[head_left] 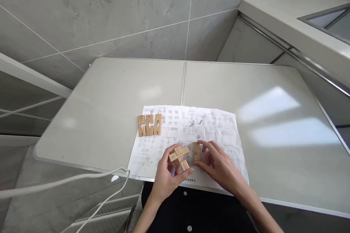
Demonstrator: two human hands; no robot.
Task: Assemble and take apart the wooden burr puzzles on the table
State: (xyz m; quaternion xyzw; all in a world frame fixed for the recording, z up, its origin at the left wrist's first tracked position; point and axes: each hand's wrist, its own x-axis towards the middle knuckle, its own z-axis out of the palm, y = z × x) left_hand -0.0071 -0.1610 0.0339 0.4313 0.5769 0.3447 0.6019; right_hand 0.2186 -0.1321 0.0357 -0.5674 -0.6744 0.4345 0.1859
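My left hand (168, 174) is closed around several interlocked wooden puzzle pieces (179, 156), held above the printed sheet near the table's front edge. Between the thumb and fingertips of my right hand (216, 160) is a single notched wooden piece (196, 151), just right of the joined pieces and apart from them. To the far left, three flat wooden pieces lie side by side at the sheet's edge: a notched piece (140, 126), another notched piece (148, 131) and a piece with an oval slot (156, 129). Numbers are marked on some of them.
A creased paper sheet (175, 134) with small printed diagrams lies on the pale folding table (115, 91). White cables (82, 176) hang at the front left edge. A counter (287, 11) stands beyond the table at the right, and a grey tiled wall (136, 7) is behind.
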